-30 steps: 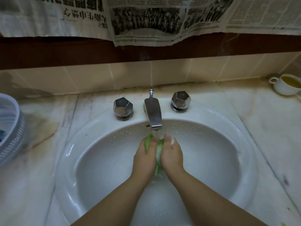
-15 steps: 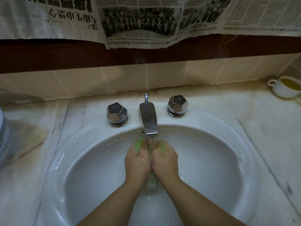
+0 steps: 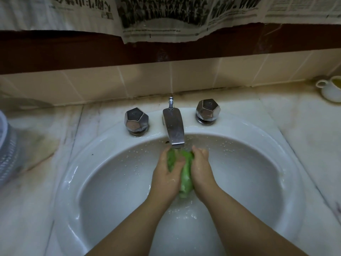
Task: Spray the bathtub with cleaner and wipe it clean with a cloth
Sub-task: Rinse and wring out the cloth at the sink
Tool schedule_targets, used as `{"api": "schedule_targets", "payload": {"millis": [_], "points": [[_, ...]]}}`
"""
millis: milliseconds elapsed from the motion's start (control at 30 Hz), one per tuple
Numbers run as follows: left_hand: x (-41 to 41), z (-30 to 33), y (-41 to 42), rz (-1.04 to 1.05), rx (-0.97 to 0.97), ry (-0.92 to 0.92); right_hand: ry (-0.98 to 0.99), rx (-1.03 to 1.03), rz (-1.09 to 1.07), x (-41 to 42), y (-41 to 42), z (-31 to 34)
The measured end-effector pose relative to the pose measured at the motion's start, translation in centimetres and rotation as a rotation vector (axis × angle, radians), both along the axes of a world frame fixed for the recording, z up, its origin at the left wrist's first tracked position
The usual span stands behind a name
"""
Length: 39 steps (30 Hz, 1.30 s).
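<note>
A green cloth (image 3: 185, 172) is squeezed between the curled fingers (image 3: 170, 163) of the left hand (image 3: 166, 179) and those of the right hand (image 3: 200, 170), directly under the running spout (image 3: 174, 129) in the white basin (image 3: 114, 182). Compared with half a second ago, more of the cloth is exposed between the palms, and its lower end is seen hanging below them. Faceted knobs (image 3: 136, 120) flank the spout; a cup (image 3: 331, 89) is set on the stained counter (image 3: 304, 130), far right.

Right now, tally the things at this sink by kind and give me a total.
Faceted chrome tap knobs: 2
Chrome spout: 1
Green cloth, held by both hands: 1
White ceramic cup: 1
Total: 5
</note>
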<state>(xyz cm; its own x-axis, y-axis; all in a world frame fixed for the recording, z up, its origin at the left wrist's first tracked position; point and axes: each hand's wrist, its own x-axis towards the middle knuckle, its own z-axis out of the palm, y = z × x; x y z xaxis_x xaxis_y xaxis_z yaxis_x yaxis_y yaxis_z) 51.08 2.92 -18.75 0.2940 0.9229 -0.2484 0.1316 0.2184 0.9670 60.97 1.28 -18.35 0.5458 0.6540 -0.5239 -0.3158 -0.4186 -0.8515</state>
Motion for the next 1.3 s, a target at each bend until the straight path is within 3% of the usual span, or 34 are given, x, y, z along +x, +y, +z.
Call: {"api": "schedule_targets", "payload": {"millis": [167,267,400,500,667,800,900,1033,1300], "points": [[-0.4,-0.4,1.9,0.162,0.029,0.174,-0.128,0.149,0.154,-1.3,-1.9,0.7],[-0.4,-0.1,2.2,0.248,-0.084,0.112,-0.184,0.153,0.194,-1.4,-1.9,1.0],[-0.7,0.1,2.3,0.282,-0.060,0.081,-0.293,0.068,0.183,-0.9,-0.9,1.0],[-0.5,0.5,1.5,0.192,-0.048,0.083,-0.248,0.011,0.128,-0.5,-0.2,0.9],[-0.3,0.1,0.2,-0.131,-0.081,-0.029,0.003,0.003,-0.090,0.4,0.1,0.3],[-0.3,0.3,1.3,0.066,-0.038,0.068,0.126,0.063,-0.057,-0.4,0.0,1.2],[-0.5,0.2,2.1,0.150,-0.050,0.135,0.036,0.140,0.009,-0.8,-1.4,1.4],[-1.2,-0.2,3.2,0.255,-0.259,0.029,-0.126,0.296,0.256,-1.6,-2.9,0.9],[-0.5,1.1,1.7,0.209,-0.256,-0.079,-0.255,0.009,0.165,-0.7,-0.2,0.5]]}}
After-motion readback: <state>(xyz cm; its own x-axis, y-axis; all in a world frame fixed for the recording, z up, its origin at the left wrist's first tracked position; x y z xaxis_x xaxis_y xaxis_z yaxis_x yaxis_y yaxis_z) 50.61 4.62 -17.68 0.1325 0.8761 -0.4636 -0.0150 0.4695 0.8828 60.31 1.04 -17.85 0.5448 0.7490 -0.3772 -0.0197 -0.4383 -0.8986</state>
